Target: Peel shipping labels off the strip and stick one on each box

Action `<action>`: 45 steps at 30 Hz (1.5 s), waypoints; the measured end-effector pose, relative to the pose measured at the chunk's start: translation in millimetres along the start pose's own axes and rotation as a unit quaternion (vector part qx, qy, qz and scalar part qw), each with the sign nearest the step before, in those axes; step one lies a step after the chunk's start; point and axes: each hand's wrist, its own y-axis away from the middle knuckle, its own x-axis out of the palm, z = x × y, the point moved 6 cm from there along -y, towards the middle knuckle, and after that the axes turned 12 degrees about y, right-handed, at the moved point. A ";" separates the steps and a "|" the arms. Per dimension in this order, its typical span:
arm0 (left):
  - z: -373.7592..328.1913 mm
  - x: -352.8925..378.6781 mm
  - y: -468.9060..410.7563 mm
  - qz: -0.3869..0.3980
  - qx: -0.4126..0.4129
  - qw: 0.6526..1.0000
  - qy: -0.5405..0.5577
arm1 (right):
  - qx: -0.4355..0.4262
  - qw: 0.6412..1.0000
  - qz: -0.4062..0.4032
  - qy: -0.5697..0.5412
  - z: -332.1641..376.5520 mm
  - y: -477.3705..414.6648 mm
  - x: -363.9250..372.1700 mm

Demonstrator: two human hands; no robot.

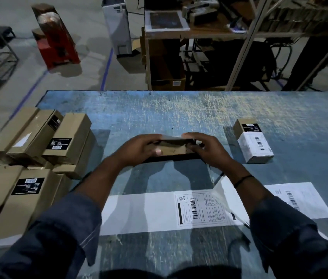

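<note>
Both hands hold a brown cardboard box (174,149) just above the middle of the blue table (179,109). My left hand (141,149) grips its left end, and my right hand (205,147) grips its right end. Nearer to me lies the white label strip (149,212), with one printed shipping label (201,208) on it and its right part curling up under my right forearm. A box wrapped in a white shipping label (254,144) stands at the right.
Several brown boxes with small black stickers (38,137) are piled along the table's left edge. A loose white sheet with a barcode (300,198) lies at the right. Beyond the far edge stand shelving (199,47), a red machine (56,37) and a white unit (116,27).
</note>
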 end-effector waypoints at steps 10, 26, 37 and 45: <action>-12.6 4.8 7.5 -0.022 0.005 0.992 0.127 | 0.003 0.993 0.106 -0.053 18.0 3.9 3.5; 2.7 15.0 4.1 -0.087 0.052 0.995 -0.009 | -0.029 0.996 0.084 -0.029 4.6 2.7 12.4; -6.6 24.5 17.3 -0.169 0.093 0.981 0.002 | 0.046 0.985 0.050 -0.157 11.4 15.4 15.7; -8.9 30.2 7.3 -0.277 -0.004 0.952 0.134 | 0.157 0.961 -0.086 -0.209 17.1 5.3 30.7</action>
